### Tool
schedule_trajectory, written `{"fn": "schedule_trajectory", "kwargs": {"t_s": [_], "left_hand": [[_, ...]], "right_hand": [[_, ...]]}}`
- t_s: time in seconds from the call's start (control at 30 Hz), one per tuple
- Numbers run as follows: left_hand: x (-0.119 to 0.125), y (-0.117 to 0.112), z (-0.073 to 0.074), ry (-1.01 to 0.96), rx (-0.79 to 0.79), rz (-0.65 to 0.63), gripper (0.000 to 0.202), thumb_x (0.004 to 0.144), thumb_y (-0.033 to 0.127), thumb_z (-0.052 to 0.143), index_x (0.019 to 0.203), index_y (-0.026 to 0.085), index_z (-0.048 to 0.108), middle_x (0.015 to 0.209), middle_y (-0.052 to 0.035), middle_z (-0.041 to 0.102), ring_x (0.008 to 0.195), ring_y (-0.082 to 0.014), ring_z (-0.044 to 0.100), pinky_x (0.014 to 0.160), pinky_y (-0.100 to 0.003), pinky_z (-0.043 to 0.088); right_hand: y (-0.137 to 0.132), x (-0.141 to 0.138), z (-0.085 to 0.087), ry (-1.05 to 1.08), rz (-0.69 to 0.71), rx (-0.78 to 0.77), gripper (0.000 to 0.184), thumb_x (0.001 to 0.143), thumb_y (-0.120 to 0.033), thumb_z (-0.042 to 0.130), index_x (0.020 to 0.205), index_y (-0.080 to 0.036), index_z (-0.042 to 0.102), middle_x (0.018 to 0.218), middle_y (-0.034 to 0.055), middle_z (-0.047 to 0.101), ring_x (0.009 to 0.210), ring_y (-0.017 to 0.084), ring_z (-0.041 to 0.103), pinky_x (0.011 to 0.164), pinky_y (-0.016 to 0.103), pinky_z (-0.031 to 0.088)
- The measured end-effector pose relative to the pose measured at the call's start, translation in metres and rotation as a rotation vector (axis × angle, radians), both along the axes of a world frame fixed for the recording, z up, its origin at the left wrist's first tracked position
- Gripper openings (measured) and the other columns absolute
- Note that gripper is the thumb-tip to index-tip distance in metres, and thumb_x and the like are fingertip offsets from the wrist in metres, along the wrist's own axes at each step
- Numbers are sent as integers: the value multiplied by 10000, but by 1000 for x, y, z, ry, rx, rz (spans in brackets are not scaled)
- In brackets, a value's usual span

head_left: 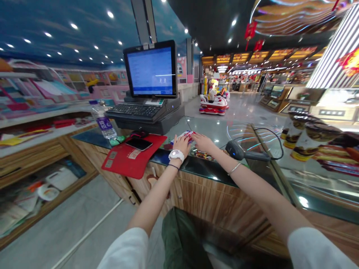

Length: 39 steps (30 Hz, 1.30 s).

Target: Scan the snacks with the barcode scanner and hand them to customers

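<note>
A small red, white and blue packet (pixel 187 133) lies on the glass counter top, partly covered by my fingers. My left hand (pixel 182 145), with a white watch on its wrist, is closed over the packet's near left side. From the right, my right hand (pixel 203 143) reaches in, its fingers closed at the packet's right end. The packet's exact kind is too small to make out. Just right of my right hand sits a black barcode scanner (pixel 235 150) with a cable.
A touchscreen till (pixel 151 71) with a keyboard (pixel 134 111) stands at the back left. Left of it is a water bottle (pixel 105 123). A phone (pixel 139 144) lies on a red mat (pixel 131 162). Several patterned cups (pixel 308 140) stand at the right.
</note>
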State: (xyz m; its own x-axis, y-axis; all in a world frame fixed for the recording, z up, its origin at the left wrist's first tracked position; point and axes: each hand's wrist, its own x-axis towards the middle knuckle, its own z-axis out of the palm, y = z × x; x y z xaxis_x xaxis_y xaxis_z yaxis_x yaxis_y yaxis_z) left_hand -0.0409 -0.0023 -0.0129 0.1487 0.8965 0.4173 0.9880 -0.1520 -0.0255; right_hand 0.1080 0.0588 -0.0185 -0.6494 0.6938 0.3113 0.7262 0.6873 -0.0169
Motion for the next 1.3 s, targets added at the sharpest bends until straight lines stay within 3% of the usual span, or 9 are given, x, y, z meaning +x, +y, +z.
{"fn": "schedule_trajectory", "kwargs": {"t_s": [0.27,0.47,0.73,0.87,1.1,1.3], "left_hand": [[0,-2,2,42,-26,-7,364,958,281,428,1219,231,676,1295,-75,650,1288,-269,498,1250,-493,148],[0,-1,5,66,-64,-34,356,952,266,448,1212,240,689,1193,-68,712,1254,-258,525,1253,-493,103],[-3,3,3,47,-60,-49,360,939,196,441,1189,214,699,1198,-69,721,1182,-235,603,1186,-416,302],[-8,9,-3,-25,25,-125,368,945,148,411,1179,175,693,1214,-90,714,1149,-221,631,1129,-409,390],[-16,23,-15,-110,370,-390,313,922,118,481,1136,180,701,1172,-110,729,1089,-228,667,1066,-479,464],[-11,28,-8,-133,471,-504,255,943,161,514,1103,191,711,1121,-98,749,1035,-218,678,951,-434,528]], "right_hand": [[1,5,-10,4,-11,-34,595,884,-128,448,1478,-113,427,1529,138,454,1425,273,410,1175,480,334],[2,5,-11,1,-13,-23,575,895,-141,438,1470,-156,453,1512,129,478,1376,289,462,1158,490,345],[-6,7,-9,26,-10,6,559,887,-122,465,1444,-175,479,1510,111,482,1403,271,427,1159,473,341],[-12,10,-4,80,-21,103,520,864,-121,531,1379,-185,537,1422,124,568,1305,274,519,1142,480,349],[-23,29,13,129,-36,376,329,887,-139,571,1206,-193,635,1189,107,684,1110,268,603,1135,466,345],[-31,59,25,167,-43,478,246,894,-174,611,1135,-201,654,1142,100,694,1078,265,609,1108,468,369]]}}
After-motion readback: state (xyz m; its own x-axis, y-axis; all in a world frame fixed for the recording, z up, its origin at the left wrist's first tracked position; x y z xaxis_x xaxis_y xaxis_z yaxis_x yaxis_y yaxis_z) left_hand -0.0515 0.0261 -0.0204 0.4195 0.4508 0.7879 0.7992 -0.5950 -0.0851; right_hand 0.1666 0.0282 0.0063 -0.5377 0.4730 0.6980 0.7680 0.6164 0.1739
